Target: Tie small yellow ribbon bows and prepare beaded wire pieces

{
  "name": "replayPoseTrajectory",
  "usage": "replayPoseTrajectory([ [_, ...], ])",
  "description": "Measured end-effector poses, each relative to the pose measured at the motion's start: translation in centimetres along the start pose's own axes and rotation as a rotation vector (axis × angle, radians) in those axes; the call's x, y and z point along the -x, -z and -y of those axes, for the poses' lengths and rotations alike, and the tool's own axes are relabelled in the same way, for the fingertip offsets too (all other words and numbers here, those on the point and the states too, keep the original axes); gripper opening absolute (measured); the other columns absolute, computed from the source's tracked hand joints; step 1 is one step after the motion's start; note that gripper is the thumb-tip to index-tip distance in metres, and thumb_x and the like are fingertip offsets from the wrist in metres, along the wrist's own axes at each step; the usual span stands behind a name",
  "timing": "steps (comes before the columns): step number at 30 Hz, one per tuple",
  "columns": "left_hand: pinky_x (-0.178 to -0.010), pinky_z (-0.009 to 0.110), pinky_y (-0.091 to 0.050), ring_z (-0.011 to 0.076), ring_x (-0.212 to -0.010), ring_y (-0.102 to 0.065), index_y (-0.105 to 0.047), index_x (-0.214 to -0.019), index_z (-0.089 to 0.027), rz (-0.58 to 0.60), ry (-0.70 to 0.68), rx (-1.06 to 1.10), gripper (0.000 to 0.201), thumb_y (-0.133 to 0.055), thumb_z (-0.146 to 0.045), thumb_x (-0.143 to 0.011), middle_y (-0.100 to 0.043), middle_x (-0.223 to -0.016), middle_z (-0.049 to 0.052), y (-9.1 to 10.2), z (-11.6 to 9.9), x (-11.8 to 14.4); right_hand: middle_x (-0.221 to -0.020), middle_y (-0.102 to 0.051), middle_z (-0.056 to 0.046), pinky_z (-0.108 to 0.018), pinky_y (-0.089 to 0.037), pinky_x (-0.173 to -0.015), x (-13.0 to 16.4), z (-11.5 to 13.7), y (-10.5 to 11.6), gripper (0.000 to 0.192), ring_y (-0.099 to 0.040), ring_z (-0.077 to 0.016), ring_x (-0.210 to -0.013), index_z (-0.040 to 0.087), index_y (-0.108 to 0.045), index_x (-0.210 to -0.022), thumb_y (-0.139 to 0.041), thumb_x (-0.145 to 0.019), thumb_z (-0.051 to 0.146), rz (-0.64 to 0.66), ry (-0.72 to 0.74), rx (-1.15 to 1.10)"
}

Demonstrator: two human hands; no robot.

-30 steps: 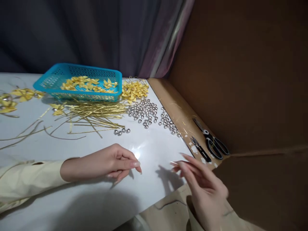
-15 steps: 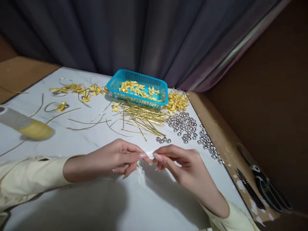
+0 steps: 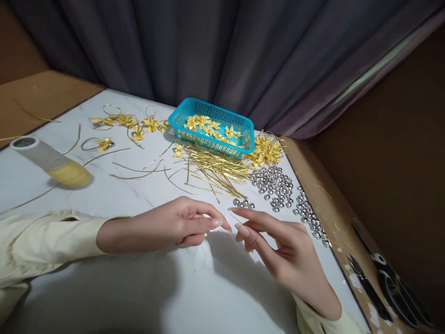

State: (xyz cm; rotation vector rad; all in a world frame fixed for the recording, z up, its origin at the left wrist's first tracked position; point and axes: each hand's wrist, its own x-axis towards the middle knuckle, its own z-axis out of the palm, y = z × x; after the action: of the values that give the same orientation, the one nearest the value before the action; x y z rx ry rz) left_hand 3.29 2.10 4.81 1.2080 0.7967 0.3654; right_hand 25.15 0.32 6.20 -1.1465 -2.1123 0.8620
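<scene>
Near the middle of the white desk (image 3: 114, 195), the left hand (image 3: 167, 225) lay on its side, thumb and forefinger pressed together; whether they pinched a thin clear thread could not be told. Just right of it, the right hand (image 3: 278, 246) hovered with fingers spread, holding nothing, fingertips close to the left ones. Beyond both lay a few loose silver beads (image 3: 243, 203), gold wire strips (image 3: 212, 169) and a bigger bead pile (image 3: 276, 183). Farther off sat a blue basket (image 3: 181, 121) of yellow bows. Scissors (image 3: 396, 287) lay near right; a spool (image 3: 52, 162) far left.
</scene>
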Motion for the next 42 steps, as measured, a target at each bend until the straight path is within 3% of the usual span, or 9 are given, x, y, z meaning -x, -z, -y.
replayPoseTrajectory([
  [8, -0.037, 0.017, -0.016, 0.0051, -0.039, -0.02, -0.068, -0.101, -0.012, -0.115, -0.027, -0.004, 0.032, -0.05, -0.037, -0.091, -0.027, -0.042, -0.01, -0.8, -0.5, 0.0, -0.072, -0.074, -0.005, -0.017, -0.054, -0.055, 0.2, -0.2, -0.6, 0.024, -0.066, -0.0101, -0.054, 0.009, -0.07, -0.104, -0.054, -0.086, 0.009, -0.042, 0.105, 0.01],
  [16, -0.03, 0.013, -0.019, 0.0045, -0.034, -0.025, -0.069, -0.103, -0.014, -0.201, 0.001, -0.059, 0.035, -0.053, -0.041, -0.089, -0.031, -0.039, -0.009, -0.8, -0.8, 0.6, -0.066, -0.07, -0.001, -0.019, -0.05, -0.047, 0.4, -0.3, -0.9, 0.032, -0.061, -0.01, -0.05, 0.016, -0.067, -0.116, -0.052, -0.088, 0.011, -0.015, 0.078, -0.059],
  [25, -0.028, 0.013, -0.02, 0.0051, -0.033, -0.024, -0.067, -0.108, -0.016, -0.168, 0.047, -0.063, 0.037, -0.052, -0.043, -0.088, -0.03, -0.041, -0.009, -0.9, -1.4, 0.4, -0.062, -0.064, 0.0, -0.019, -0.049, -0.051, 0.2, -0.4, -0.7, 0.031, -0.055, -0.0081, -0.047, 0.018, -0.067, -0.118, -0.051, -0.091, 0.017, 0.072, -0.025, -0.212],
  [35, -0.029, 0.012, -0.021, 0.0058, -0.034, -0.022, -0.066, -0.108, -0.017, -0.097, 0.031, -0.021, 0.035, -0.048, -0.042, -0.091, -0.026, -0.04, -0.009, -0.8, -1.1, 0.5, -0.06, -0.063, 0.001, -0.019, -0.048, -0.051, 0.3, -0.2, -0.8, 0.03, -0.055, -0.0079, -0.047, 0.021, -0.067, -0.117, -0.05, -0.093, 0.019, 0.077, -0.069, -0.284],
  [42, -0.029, 0.013, -0.021, 0.0059, -0.033, -0.022, -0.066, -0.109, -0.016, -0.111, 0.035, -0.007, 0.035, -0.048, -0.041, -0.091, -0.028, -0.039, -0.009, -1.0, -1.1, 0.5, -0.059, -0.063, 0.0, -0.02, -0.048, -0.05, 0.3, -0.2, -0.9, 0.03, -0.055, -0.0086, -0.046, 0.02, -0.067, -0.118, -0.05, -0.093, 0.022, 0.075, -0.077, -0.287],
])
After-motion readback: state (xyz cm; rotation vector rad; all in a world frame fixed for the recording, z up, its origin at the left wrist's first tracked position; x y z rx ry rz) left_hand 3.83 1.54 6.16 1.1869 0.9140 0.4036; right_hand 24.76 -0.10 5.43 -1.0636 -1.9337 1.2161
